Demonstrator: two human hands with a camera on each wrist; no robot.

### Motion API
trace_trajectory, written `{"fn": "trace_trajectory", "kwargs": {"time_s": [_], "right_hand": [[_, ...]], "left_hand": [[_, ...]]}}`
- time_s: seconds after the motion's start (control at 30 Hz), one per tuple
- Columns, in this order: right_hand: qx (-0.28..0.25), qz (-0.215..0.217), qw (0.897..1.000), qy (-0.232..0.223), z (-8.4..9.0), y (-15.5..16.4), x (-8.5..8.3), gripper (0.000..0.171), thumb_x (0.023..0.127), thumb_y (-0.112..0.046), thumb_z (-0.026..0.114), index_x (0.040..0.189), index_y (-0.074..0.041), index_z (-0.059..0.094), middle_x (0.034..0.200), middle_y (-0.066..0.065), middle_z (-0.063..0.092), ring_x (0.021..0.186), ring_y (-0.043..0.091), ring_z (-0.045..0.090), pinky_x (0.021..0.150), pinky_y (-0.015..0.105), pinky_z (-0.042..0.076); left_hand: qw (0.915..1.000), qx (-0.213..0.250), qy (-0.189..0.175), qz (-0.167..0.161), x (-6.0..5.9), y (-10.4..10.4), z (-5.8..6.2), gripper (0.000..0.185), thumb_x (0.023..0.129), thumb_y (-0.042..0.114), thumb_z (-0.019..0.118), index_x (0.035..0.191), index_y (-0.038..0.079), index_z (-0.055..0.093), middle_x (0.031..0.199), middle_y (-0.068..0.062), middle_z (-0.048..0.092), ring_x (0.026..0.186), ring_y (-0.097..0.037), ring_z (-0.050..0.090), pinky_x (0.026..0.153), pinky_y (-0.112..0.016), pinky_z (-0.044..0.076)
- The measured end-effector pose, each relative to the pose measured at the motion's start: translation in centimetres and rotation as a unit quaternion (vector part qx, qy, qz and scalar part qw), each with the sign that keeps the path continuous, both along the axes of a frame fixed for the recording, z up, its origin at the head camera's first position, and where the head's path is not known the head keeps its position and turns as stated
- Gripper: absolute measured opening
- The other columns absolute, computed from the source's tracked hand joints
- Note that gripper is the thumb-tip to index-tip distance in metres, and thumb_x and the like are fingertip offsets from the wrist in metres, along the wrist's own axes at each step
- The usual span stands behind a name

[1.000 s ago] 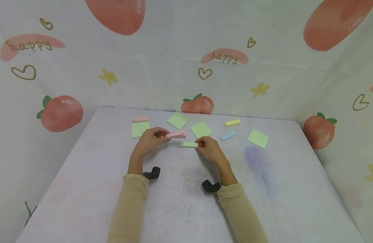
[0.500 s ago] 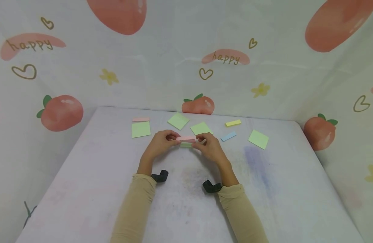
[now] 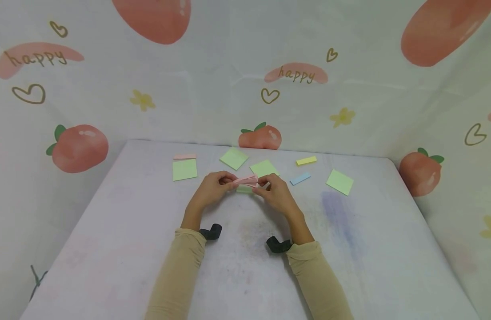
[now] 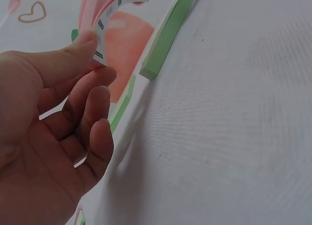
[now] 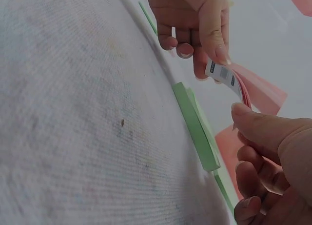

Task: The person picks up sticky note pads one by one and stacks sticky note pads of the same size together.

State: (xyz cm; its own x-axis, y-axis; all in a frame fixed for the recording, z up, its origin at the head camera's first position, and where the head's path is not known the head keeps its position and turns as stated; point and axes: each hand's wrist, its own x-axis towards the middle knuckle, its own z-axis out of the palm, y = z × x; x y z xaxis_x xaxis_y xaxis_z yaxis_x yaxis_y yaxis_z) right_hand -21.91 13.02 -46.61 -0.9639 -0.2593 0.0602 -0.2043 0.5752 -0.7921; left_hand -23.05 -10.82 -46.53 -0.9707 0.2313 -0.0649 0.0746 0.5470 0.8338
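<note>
Whereas a second ago only the left hand (image 3: 211, 188) carried the narrow pink sticky-note pad (image 3: 246, 180) and the right hand (image 3: 275, 192) pinched the narrow green sticky-note pad (image 3: 243, 190), now pinched at both ends, thumb against fingertips, and bowed above the green pad left on the white cloth-covered table (image 3: 349, 249). Likely bending or fanning. Barcode label (image 5: 223, 73) on the pink pad unreadable; "happy" (image 3: 295, 74) printed on the backdrop.

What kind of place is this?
Probably a small craft corner: a white cloth-covered table, a peach-and-heart "happy" backdrop, and square green sticky notes scattered about.
</note>
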Motion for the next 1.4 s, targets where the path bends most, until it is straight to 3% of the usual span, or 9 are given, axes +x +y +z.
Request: {"fn": "trace_trajectory", "kwargs": {"time_s": [0.4, 0.73, 0.93, 1.4], "right_hand": [[-0.002, -0.004, 1.000, -0.008, -0.1, 0.2, -0.1, 0.031, 0.092, -0.021, 0.076, 0.116, -0.003, 0.066, 0.112, 0.014, 0.063, 0.083, 0.020, 0.061, 0.067, 0.026, 0.050], [0.027, -0.013, 0.999, -0.027, -0.1, 0.6, -0.1, 0.029, 0.093, -0.018, 0.076, 0.115, -0.002, 0.068, 0.107, 0.014, 0.066, 0.084, 0.020, 0.063, 0.065, 0.025, 0.050], [0.046, -0.016, 0.998, -0.034, -0.4, 0.6, -0.2, 0.026, 0.092, -0.018, 0.076, 0.112, -0.003, 0.069, 0.098, 0.010, 0.067, 0.085, 0.020, 0.059, 0.066, 0.024, 0.046], [0.061, -0.015, 0.997, -0.033, -0.4, 0.3, -0.1, 0.024, 0.091, -0.014, 0.077, 0.110, -0.003, 0.070, 0.091, 0.008, 0.065, 0.079, 0.016, 0.054, 0.066, 0.025, 0.043]], "left_hand": [[0.9998, -0.010, 0.014, 0.004, -0.1, 0.3, -0.6, 0.027, 0.094, 0.029, 0.073, 0.118, 0.016, 0.072, 0.114, -0.008, 0.073, 0.098, -0.023, 0.067, 0.090, -0.040, 0.052], [0.9998, 0.000, 0.018, -0.007, 0.1, 0.5, -0.8, 0.026, 0.091, 0.022, 0.075, 0.116, 0.018, 0.074, 0.113, -0.005, 0.073, 0.094, -0.019, 0.069, 0.085, -0.034, 0.053], [0.9998, -0.012, 0.012, -0.014, -0.1, 0.6, -1.4, 0.023, 0.089, 0.023, 0.078, 0.112, 0.019, 0.076, 0.108, -0.003, 0.074, 0.085, -0.016, 0.064, 0.079, -0.030, 0.049], [0.9992, -0.030, 0.022, -0.013, 0.0, 0.8, -1.6, 0.024, 0.090, 0.019, 0.078, 0.114, 0.018, 0.076, 0.109, -0.003, 0.071, 0.085, -0.017, 0.058, 0.075, -0.028, 0.046]]}}
